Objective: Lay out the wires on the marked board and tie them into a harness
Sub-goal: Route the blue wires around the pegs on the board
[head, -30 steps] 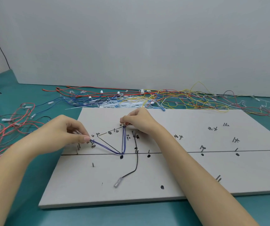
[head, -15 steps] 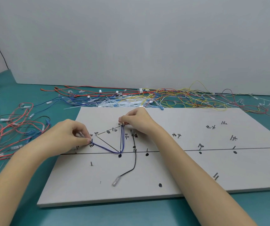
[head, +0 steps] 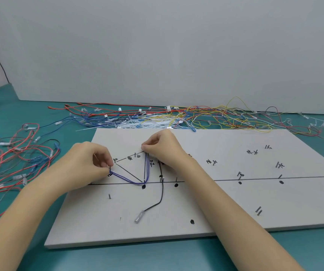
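My hands, left and right, pinch blue wire ends, taut round board pin, tracing marked V.

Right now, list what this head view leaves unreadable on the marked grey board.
- Purple wire ends: hidden under left hand and right hand fingertips.
- Black wire upper end: behind the right hand.
- Handwritten labels: too small, blurred.
- Board's right corner: cut off by frame edge.

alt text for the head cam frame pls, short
Two bare hands stretch a purple wire in a V across a grey marked board: the left hand pinches one end, the right hand the other. A black wire lies beside it; loose coloured wires pile behind on the teal table.
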A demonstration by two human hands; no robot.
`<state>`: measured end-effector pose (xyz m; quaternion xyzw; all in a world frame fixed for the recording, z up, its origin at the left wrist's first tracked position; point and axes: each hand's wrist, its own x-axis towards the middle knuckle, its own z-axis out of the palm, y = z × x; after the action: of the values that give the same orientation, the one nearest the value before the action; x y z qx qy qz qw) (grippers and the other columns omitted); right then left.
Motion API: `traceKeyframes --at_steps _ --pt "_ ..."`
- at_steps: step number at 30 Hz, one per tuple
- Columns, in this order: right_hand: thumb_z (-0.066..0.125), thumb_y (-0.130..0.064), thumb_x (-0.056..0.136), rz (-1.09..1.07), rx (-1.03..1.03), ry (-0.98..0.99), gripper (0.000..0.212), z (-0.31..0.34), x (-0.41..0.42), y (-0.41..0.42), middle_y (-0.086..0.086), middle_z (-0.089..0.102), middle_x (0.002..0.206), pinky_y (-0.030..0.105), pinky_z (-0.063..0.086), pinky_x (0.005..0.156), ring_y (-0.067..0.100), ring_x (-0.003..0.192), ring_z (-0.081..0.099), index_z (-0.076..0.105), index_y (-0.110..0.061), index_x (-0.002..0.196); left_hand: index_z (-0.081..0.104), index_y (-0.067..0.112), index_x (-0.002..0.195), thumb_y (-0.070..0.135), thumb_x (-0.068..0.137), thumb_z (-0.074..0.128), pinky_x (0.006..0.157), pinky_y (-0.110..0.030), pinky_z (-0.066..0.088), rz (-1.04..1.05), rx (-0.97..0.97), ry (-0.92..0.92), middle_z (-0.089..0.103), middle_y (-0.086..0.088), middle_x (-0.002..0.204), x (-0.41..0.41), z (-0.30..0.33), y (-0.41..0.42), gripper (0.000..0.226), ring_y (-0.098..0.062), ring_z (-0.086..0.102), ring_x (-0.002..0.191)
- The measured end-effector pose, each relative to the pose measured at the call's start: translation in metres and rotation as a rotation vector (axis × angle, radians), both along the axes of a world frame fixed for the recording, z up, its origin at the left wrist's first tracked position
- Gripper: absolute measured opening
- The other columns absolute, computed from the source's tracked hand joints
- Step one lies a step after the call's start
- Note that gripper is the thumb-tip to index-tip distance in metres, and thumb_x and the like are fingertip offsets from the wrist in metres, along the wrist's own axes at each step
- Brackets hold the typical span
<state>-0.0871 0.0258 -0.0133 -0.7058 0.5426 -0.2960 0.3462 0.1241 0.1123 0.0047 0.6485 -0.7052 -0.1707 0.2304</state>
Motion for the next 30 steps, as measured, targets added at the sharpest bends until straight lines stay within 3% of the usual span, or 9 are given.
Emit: traceKeyframes --at_steps 4,7,12,18,22,26,28,30 --pt "0.061 -0.021 0.089 0.022 -0.156 0.222 0.017 0.002 0.004 0.011 0.001 0.071 0.100 0.039 0.052 0.087 0.024 0.099 0.062 0.076 -0.017 0.098 0.066 0.027 0.065 0.027 0.071 0.073 0.052 -0.014 0.043 0.003 -0.027 -0.024 0.066 0.015 0.065 -0.004 -0.003 0.001 0.010 -0.001 0.059 0.063" --pt "0.056 -0.020 0.092 0.039 -0.185 0.283 0.022 0.004 0.004 0.014 0.003 0.068 0.107 0.038 0.049 0.090 0.025 0.106 0.057 0.074 -0.018 0.105 0.062 0.028 0.067 0.040 0.068 0.082 0.058 -0.023 0.047 -0.007 -0.026 -0.032 0.064 0.009 0.066 -0.006 -0.007 0.001 0.024 -0.002 0.057 0.064" --pt "0.056 -0.028 0.092 0.065 -0.156 0.228 0.027 0.009 -0.005 0.010 0.002 0.064 0.109 0.041 0.048 0.093 0.022 0.102 0.058 0.070 -0.019 0.113 0.062 0.031 0.071 0.042 0.070 0.083 0.058 -0.023 0.043 -0.025 -0.015 -0.043 0.063 0.011 0.076 -0.007 -0.007 0.001 0.024 -0.002 0.056 0.068" --pt "0.054 -0.023 0.090 -0.044 -0.167 0.264 0.032 0.011 -0.028 -0.005 0.002 0.062 0.121 0.038 0.045 0.095 0.020 0.114 0.055 0.067 -0.018 0.118 0.062 0.036 0.077 0.043 0.084 0.068 0.065 -0.025 0.041 -0.031 -0.113 0.027 0.060 0.012 0.088 -0.015 -0.007 0.001 0.012 -0.002 0.055 0.077" --pt "0.055 -0.020 0.088 0.005 -0.128 0.297 0.025 0.000 -0.044 -0.006 -0.002 0.060 0.114 0.034 0.047 0.094 0.013 0.104 0.056 0.070 -0.017 0.107 0.063 0.038 0.088 0.043 0.089 0.062 0.077 -0.026 0.040 -0.040 -0.087 0.006 0.057 0.014 0.096 -0.020 -0.006 -0.004 0.006 -0.005 0.052 0.095" --pt "0.058 -0.024 0.093 0.076 -0.093 0.136 0.017 -0.003 -0.057 -0.001 -0.013 0.060 0.089 0.028 0.043 0.084 0.008 0.091 0.056 0.070 -0.021 0.081 0.058 0.035 0.116 0.057 0.091 0.050 0.098 -0.040 0.037 -0.063 0.064 -0.249 0.052 0.010 0.119 -0.036 -0.006 -0.019 0.034 -0.018 0.040 0.118" --pt "0.058 -0.025 0.095 0.094 -0.074 0.065 0.018 -0.007 -0.059 0.001 -0.009 0.063 0.099 0.028 0.041 0.090 0.010 0.103 0.057 0.071 -0.019 0.084 0.047 0.034 0.133 0.064 0.091 0.042 0.102 -0.041 0.031 -0.065 0.171 -0.389 0.042 0.009 0.136 -0.043 -0.003 -0.036 0.052 -0.020 0.030 0.130" --pt "0.058 -0.022 0.095 0.095 -0.086 0.060 0.018 -0.012 -0.061 0.003 0.002 0.062 0.121 0.027 0.037 0.102 0.012 0.120 0.052 0.073 -0.013 0.101 0.039 0.030 0.142 0.064 0.092 0.040 0.107 -0.045 0.026 -0.044 0.175 -0.416 0.035 0.006 0.147 -0.048 0.001 -0.060 0.060 -0.022 0.023 0.138"
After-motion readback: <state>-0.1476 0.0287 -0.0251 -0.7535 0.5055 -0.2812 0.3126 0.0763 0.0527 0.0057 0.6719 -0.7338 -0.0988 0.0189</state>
